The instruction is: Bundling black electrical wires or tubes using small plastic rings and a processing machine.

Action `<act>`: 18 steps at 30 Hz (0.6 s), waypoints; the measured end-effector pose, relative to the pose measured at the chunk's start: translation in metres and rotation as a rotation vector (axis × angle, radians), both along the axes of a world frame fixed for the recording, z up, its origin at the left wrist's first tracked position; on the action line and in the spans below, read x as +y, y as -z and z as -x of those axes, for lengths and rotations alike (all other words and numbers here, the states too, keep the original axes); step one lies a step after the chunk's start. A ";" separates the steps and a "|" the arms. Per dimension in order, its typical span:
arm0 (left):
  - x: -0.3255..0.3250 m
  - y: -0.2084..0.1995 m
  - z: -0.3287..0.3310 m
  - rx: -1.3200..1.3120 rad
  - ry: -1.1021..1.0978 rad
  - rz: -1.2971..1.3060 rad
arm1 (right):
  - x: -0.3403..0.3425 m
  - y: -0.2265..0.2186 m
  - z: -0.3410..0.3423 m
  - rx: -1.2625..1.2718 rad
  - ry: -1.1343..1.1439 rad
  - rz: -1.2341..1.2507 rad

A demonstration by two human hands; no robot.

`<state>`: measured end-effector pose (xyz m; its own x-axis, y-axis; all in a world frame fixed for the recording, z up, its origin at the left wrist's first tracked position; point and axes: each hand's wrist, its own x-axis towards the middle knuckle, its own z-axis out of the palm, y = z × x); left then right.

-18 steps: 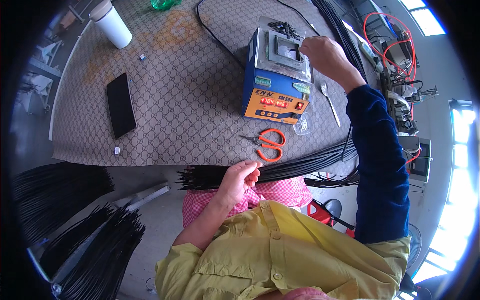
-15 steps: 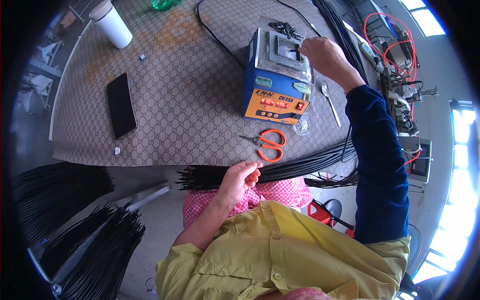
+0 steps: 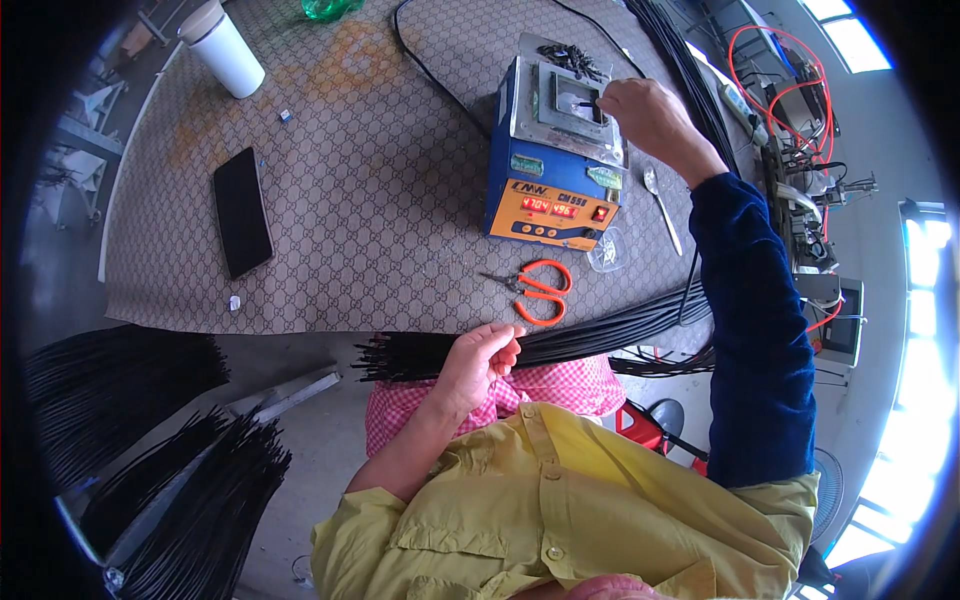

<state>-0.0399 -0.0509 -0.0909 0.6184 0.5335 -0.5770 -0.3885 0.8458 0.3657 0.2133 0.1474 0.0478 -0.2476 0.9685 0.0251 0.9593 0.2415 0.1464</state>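
My right hand (image 3: 648, 115) reaches over the top of a blue solder pot (image 3: 500, 150) with an orange front panel and a lit red display. Its fingers are pinched on a thin black cable (image 3: 588, 104), whose tip points into the square well (image 3: 568, 103) holding shiny metal. Most of that cable is hidden by the hand. At the table's front edge, my left hand (image 3: 480, 365) is closed, thumb against the fingers, beside a bundle of black cables (image 3: 600, 335); anything inside it is hidden. Orange-handled scissors (image 3: 543, 293) lie just beyond this hand.
Dark scraps (image 3: 570, 58) are heaped on the pot's back rim. A spoon (image 3: 663, 210) and a small clear dish (image 3: 606, 250) lie near the pot. Farther left are a phone (image 3: 243, 213) and a white cup (image 3: 222, 50). More black cables (image 3: 190, 500) hang at lower left.
My right hand has shifted very slightly at the well, still pinching the cable. The left hand stays practically where it was.
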 end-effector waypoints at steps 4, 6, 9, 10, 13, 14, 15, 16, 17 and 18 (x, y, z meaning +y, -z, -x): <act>0.000 -0.002 0.000 0.011 0.000 0.000 | -0.001 -0.001 -0.002 0.015 -0.060 -0.035; 0.000 -0.002 0.000 0.012 -0.003 -0.002 | -0.006 -0.010 0.001 0.052 -0.125 -0.052; -0.001 -0.002 0.000 0.003 -0.008 -0.005 | -0.010 -0.012 -0.003 0.172 -0.150 -0.077; -0.001 -0.002 -0.001 0.000 -0.013 0.000 | -0.011 -0.011 -0.007 0.223 -0.145 -0.086; -0.003 -0.003 -0.001 -0.002 -0.017 -0.012 | -0.015 -0.005 -0.016 0.420 -0.047 -0.064; -0.003 -0.004 -0.001 -0.001 -0.015 -0.021 | -0.018 -0.005 -0.017 0.488 -0.030 -0.047; -0.004 -0.006 0.000 -0.003 -0.006 -0.025 | -0.022 -0.004 -0.017 0.556 -0.014 -0.030; -0.004 -0.008 0.000 -0.005 0.004 -0.029 | -0.028 -0.005 -0.016 0.625 0.002 -0.014; -0.004 -0.011 0.000 -0.007 0.014 -0.033 | -0.033 -0.006 -0.016 0.712 0.084 0.068; -0.004 -0.014 0.000 -0.010 0.008 -0.036 | -0.038 -0.007 -0.014 0.799 0.163 0.152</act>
<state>-0.0401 -0.0545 -0.0773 0.6287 0.5490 -0.5507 -0.3856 0.8351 0.3923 0.2271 0.1098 0.0547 -0.0665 0.9978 -0.0003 0.7850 0.0522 -0.6173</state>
